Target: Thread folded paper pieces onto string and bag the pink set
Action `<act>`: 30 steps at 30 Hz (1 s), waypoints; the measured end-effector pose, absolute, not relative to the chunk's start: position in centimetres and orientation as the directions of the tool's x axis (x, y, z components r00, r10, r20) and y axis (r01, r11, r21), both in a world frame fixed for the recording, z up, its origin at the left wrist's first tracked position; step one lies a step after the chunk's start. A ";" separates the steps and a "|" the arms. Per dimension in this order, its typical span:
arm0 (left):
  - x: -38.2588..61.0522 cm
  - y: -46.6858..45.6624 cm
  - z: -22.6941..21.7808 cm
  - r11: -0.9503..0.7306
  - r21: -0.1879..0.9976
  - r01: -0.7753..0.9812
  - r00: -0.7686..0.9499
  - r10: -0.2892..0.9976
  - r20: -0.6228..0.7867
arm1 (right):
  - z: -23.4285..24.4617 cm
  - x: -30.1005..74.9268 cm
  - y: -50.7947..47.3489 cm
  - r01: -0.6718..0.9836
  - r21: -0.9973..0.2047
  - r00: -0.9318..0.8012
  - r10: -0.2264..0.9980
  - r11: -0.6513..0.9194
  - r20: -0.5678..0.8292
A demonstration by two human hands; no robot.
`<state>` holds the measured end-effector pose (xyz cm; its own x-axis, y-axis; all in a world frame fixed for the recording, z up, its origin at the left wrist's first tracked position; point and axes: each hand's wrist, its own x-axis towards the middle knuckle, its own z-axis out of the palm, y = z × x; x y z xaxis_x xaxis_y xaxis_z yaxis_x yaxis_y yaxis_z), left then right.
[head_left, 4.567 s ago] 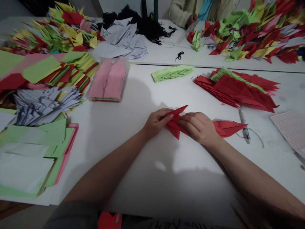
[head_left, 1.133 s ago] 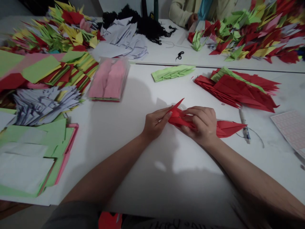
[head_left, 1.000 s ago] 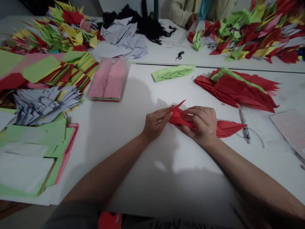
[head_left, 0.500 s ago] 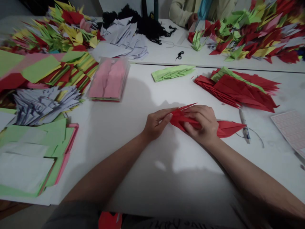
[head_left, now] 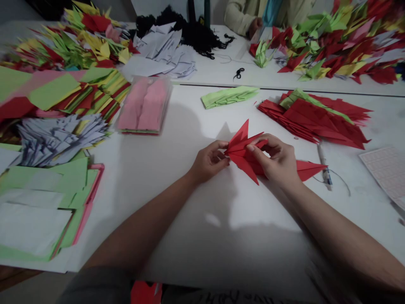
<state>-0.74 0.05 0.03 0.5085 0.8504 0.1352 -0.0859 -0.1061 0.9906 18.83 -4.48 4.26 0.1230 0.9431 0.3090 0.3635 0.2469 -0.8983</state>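
Fingers: my left hand (head_left: 209,162) curls closed on the left side of the red folded paper (head_left: 242,153); my right hand (head_left: 276,161) pinches its right side between thumb and forefinger, the other fingers bent loosely behind.
Paper: it sits between my hands, its long axis running away from me, one sharp point toward the far table edge and another toward my body.
Nearer hand: both touch it, and my right hand reaches further over it.
Just right: a red paper point (head_left: 311,171) juts from behind my right hand; I cannot tell whether it joins the piece I hold.
Surface: a white table (head_left: 196,240) under my bare forearms, with a pile of red folded paper (head_left: 316,122), a light green folded stack (head_left: 229,96) and a ballpoint pen (head_left: 324,166) nearby.
Room: across the table, a co-worker's hand (head_left: 255,27) rests among folded paper.
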 end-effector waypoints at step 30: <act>-0.6 -0.4 -0.7 -0.306 0.950 -0.065 0.263 0.913 0.312 | 3.2 19.3 -4.5 0.330 -0.899 -0.043 0.956 0.289 0.292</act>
